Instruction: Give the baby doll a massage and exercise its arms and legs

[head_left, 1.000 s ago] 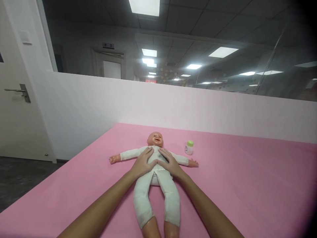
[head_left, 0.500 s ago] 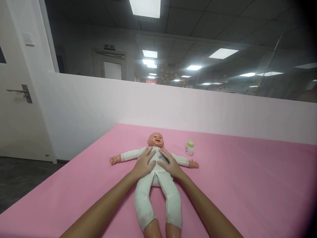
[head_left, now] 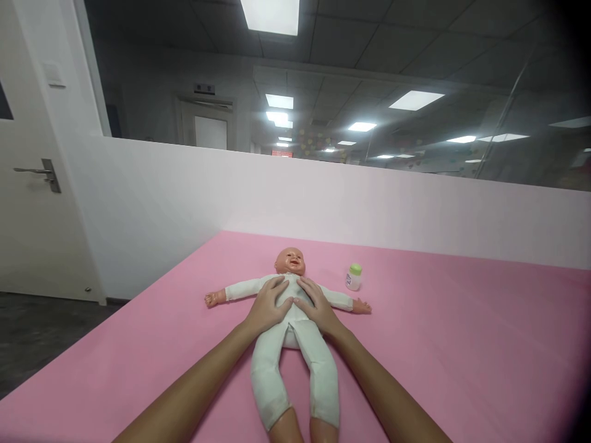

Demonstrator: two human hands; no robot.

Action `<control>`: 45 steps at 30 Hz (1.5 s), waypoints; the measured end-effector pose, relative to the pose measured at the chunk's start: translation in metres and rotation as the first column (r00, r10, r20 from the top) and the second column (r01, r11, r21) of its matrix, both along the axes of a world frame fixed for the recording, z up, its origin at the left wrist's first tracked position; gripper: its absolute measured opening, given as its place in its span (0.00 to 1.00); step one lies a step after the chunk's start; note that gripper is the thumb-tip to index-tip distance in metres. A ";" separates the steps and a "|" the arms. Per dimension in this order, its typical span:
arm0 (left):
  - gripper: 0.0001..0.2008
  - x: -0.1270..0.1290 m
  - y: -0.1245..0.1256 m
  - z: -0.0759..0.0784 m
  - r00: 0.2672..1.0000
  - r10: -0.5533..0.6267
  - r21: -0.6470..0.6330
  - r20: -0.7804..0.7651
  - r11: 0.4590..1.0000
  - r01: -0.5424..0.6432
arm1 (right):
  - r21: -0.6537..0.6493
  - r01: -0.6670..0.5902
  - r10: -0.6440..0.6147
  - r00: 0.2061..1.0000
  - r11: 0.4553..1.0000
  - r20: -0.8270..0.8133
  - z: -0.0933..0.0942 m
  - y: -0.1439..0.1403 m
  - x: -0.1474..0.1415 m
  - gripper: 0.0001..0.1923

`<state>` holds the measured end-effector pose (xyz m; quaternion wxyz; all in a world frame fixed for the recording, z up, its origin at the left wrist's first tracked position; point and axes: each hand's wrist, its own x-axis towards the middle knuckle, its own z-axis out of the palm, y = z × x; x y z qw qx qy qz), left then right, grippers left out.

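Head view: left hand (head_left: 268,307) and right hand (head_left: 320,307) are resting on a baby doll (head_left: 297,315).
Thumbs are lying wide of the fingers.

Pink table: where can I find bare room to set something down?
The pink table has its widest bare patch right of the jar and the right forearm. Another lies between the left forearm and the table's left edge. The middle is crowded: left hand and right hand rest on the doll.

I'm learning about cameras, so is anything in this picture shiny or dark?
Head view: the lights glare white; also in the head view, the doll's head shines a little, and the picture's right corners fade to black.
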<state>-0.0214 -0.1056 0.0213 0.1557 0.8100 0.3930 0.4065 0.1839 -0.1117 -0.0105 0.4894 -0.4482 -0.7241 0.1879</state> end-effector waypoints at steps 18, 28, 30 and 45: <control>0.25 -0.004 0.004 -0.003 0.998 -0.054 -0.067 -0.026 0.996 0.052 | -0.010 -0.023 0.023 1.000 1.000 -0.006 0.002 -0.001 0.000 0.28; 0.20 -0.002 0.006 0.002 0.995 -0.099 0.024 0.004 0.995 0.099 | 0.083 0.017 -0.015 1.000 0.996 -0.021 0.010 -0.001 -0.003 0.12; 0.18 -0.002 0.007 -0.002 0.997 -0.075 0.030 0.019 0.997 0.074 | 0.081 0.014 -0.013 1.000 0.997 -0.020 0.006 0.000 -0.003 0.17; 0.18 -0.001 0.006 -0.001 1.000 -0.027 0.035 0.017 0.999 0.026 | 0.085 0.028 -0.026 1.000 0.996 -0.016 0.003 0.002 -0.001 0.19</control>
